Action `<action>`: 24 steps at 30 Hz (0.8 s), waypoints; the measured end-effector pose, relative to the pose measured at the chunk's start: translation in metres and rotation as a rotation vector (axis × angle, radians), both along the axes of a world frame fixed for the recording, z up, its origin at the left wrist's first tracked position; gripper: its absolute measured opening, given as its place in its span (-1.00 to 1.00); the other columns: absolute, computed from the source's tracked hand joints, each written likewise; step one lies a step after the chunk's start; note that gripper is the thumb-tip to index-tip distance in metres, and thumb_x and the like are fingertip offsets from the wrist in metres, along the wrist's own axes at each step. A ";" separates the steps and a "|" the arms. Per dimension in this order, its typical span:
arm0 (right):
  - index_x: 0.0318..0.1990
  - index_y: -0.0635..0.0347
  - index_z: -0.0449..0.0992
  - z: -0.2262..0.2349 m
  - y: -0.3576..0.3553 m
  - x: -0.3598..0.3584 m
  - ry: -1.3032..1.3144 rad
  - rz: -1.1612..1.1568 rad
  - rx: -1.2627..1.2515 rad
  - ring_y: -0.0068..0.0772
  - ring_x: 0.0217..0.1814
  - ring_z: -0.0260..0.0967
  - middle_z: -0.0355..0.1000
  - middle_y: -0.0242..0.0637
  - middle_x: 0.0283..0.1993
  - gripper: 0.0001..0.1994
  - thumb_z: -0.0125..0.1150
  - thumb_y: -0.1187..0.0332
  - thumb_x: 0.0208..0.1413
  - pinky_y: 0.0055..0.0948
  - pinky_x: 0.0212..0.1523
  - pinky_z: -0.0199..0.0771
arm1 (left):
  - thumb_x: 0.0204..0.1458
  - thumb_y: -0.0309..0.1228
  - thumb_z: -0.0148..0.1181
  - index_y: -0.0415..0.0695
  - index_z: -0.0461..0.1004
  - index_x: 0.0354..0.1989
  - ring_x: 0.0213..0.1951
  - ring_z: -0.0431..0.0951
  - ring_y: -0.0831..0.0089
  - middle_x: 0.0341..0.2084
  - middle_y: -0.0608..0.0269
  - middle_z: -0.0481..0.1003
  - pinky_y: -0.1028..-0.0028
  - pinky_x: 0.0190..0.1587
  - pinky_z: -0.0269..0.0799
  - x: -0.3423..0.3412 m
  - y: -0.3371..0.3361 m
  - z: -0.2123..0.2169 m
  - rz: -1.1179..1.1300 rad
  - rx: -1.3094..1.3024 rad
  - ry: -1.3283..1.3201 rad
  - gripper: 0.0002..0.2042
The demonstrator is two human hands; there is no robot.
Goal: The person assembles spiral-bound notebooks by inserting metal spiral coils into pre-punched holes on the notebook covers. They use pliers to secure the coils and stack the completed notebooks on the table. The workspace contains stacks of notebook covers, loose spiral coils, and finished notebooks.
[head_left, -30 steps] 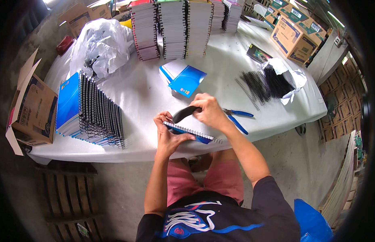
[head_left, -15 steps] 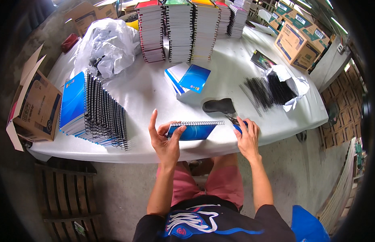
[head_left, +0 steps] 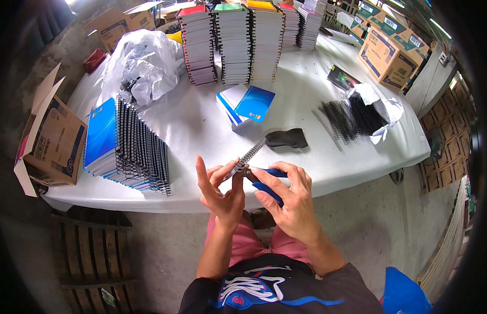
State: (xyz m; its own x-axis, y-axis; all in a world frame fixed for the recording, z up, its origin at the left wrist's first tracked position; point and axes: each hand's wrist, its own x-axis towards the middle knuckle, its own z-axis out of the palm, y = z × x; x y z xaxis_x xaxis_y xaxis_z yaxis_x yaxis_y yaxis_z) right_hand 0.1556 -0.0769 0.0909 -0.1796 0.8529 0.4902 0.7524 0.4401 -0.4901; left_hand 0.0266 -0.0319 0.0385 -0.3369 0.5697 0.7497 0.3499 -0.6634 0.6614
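We see the left hand (head_left: 222, 191) in the lower middle of the frame, fingers spread and upright, with thumb and forefinger pinched on the near end of a spiral-bound notebook (head_left: 247, 158) held edge-on. Its wire spine runs on a slant, from the fingertips up and to the right toward the dark flat tool (head_left: 287, 138) lying on the worktop (head_left: 201, 125). The right hand (head_left: 288, 201) is just beside the left, closed around one pair of blue-handled pliers (head_left: 265, 183), whose nose meets the lower end of the spine where the two hands come together. So the notebook's long axis leads away from both hands, and the right hand's pliers sit at its nearest end.

We count one notebook in hand and one pair of pliers. To the left stands one fanned row of blue notebooks (head_left: 125, 146); at upper centre we make out some five tall stacks (head_left: 235, 42). A small pile of blue covers (head_left: 246, 104) lies mid-worktop, loose black coils (head_left: 348, 118) to the right.
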 end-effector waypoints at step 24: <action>0.18 -0.01 0.28 -0.084 0.049 0.079 -0.283 -0.380 -0.164 -0.05 0.28 0.05 0.18 -0.11 0.19 -0.50 -0.01 0.00 0.15 -0.20 0.29 -0.06 | 0.16 -0.45 0.02 -0.26 0.38 -0.03 -0.16 0.49 0.50 -0.17 0.03 0.49 0.58 -0.12 0.43 -0.027 0.009 0.006 -0.323 -0.208 -0.786 -0.76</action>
